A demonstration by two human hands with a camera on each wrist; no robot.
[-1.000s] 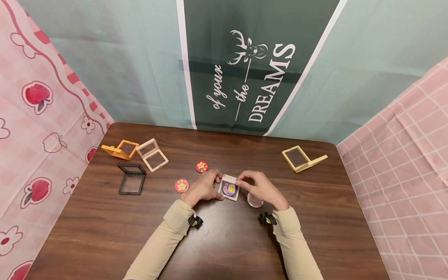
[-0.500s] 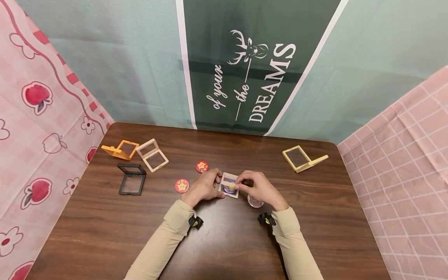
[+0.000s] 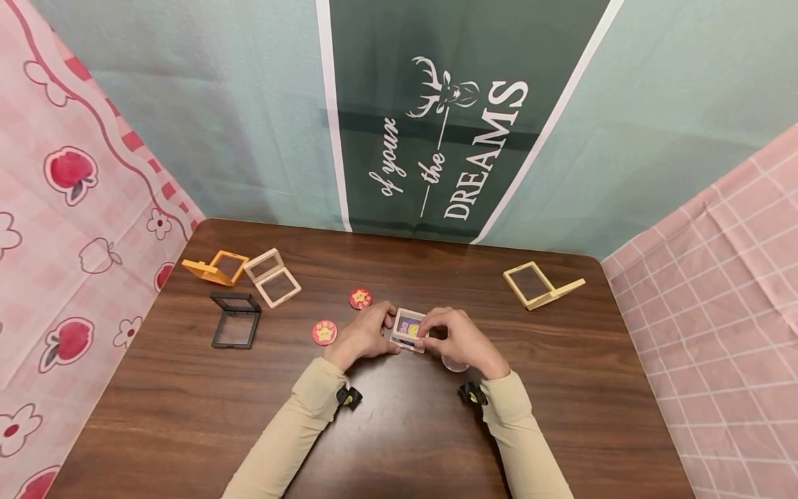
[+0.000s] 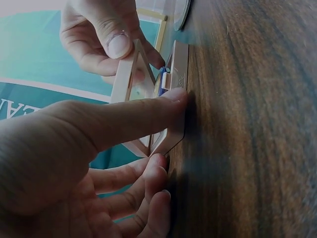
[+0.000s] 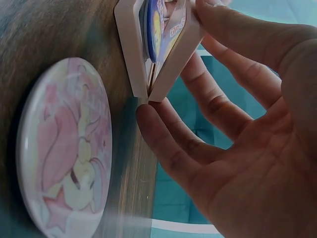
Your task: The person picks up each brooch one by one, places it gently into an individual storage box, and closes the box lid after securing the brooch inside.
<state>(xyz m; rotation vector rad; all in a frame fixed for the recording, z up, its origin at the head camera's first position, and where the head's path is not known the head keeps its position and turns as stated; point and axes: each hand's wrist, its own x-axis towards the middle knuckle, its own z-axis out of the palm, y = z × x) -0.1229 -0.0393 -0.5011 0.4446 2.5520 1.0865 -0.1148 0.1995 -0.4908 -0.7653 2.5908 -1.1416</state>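
Note:
A small pale pink hinged display case [image 3: 400, 315] with clear windows lies on the table between both hands, its lid partly lowered over its base. Inside sits a round purple badge [image 5: 153, 29] with a yellow figure, edge-on in the left wrist view. My left hand [image 3: 364, 334] holds the base, thumb on the near side and fingers on the far side. My right hand [image 3: 458, 338] pinches the lid's edge between thumb and fingers. Just under that hand lies another round badge [image 5: 69, 148], pink with a cartoon picture, partly hidden in the head view.
Two red star badges [image 3: 359, 299] [image 3: 324, 333] lie left of my left hand. Opened cases stand at the far left: orange [image 3: 227, 268], beige [image 3: 278, 287] and black [image 3: 237, 329]. A yellow opened case [image 3: 530, 284] stands at the far right. Fabric hangs around the table [image 3: 405, 436].
My right hand has swung the case's lid down toward me, from standing up to slanting low over the purple badge. The left hand stays in place on the base.

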